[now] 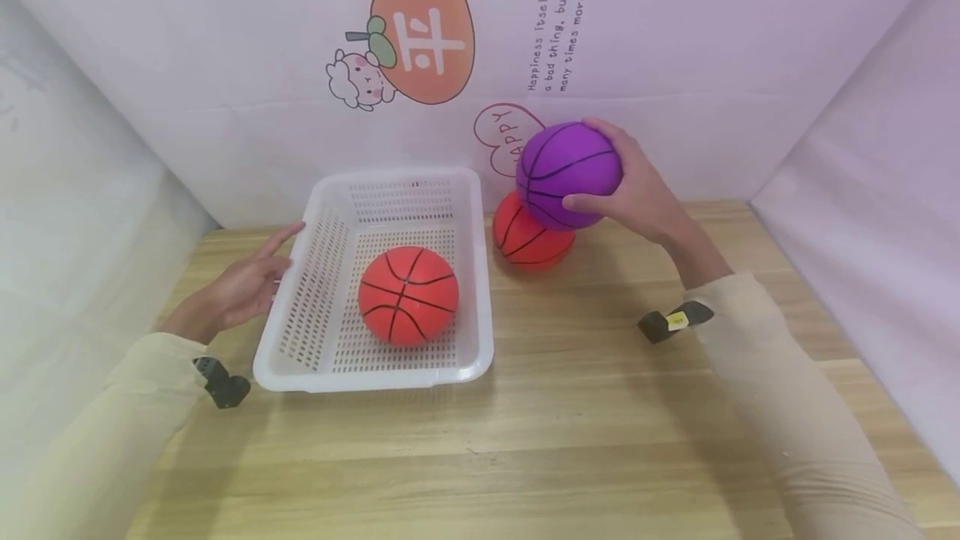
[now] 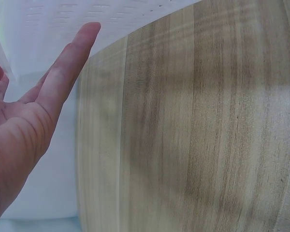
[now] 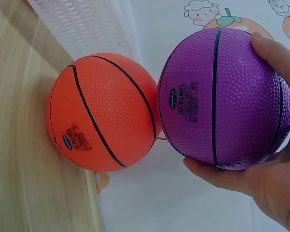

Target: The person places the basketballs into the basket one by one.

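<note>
Purple ball (image 1: 567,169), one; orange balls (image 1: 408,296), two

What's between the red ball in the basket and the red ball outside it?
The white basket's side wall stands between the red ball inside and the red ball outside. The head view shows it.

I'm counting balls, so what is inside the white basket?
One red ball with black lines rests in the white basket, on its slotted floor. The patch of floor beneath the ball is covered and cannot be seen.
</note>
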`<state>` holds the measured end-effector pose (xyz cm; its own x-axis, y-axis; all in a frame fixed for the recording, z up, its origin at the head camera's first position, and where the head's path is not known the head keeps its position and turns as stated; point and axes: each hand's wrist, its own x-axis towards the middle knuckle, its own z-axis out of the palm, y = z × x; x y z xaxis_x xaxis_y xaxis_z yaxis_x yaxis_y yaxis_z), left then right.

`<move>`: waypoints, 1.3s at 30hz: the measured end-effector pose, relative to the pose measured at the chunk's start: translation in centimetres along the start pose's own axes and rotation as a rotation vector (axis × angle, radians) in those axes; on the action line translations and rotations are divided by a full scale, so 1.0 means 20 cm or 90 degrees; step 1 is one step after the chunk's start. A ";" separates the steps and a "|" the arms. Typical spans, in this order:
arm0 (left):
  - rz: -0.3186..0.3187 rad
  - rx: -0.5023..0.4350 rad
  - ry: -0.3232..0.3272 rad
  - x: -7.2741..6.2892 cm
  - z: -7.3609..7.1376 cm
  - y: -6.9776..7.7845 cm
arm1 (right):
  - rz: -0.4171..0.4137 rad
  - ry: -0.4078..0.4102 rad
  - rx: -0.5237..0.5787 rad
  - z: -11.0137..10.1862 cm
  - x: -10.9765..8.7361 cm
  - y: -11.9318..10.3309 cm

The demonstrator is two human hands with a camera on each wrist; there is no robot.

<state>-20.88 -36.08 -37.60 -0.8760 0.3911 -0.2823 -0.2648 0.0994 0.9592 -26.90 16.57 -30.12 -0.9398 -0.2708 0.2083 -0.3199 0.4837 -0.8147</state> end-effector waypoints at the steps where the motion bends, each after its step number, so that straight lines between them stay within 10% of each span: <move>1: 0.001 0.000 -0.001 0.00 0.00 0.00 | -0.001 -0.001 0.000 0.00 0.00 0.00; 39: -0.005 -0.013 0.009 0.00 0.00 0.01 | -0.051 -0.020 0.023 0.20 0.12 -0.10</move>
<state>-20.79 -36.01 -37.46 -0.8792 0.3779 -0.2902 -0.2799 0.0832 0.9564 -28.03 11.70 -30.12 -0.9069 -0.3341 0.2567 -0.3889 0.4297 -0.8149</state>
